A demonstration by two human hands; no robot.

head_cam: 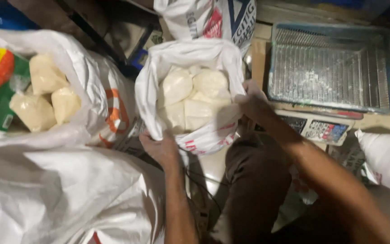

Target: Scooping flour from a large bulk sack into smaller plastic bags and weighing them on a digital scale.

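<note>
One white sack (pixel 190 63) is gripped at its rim by both hands, left (pixel 159 147) and right (pixel 253 104); about five white packets (pixel 199 97) are contained.

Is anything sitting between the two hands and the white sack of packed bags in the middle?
Nothing visible does. The left hand already grips the near rim of the white sack, and the right hand grips its right rim. The sack's mouth is open, with pale filled plastic bags showing inside.
</note>
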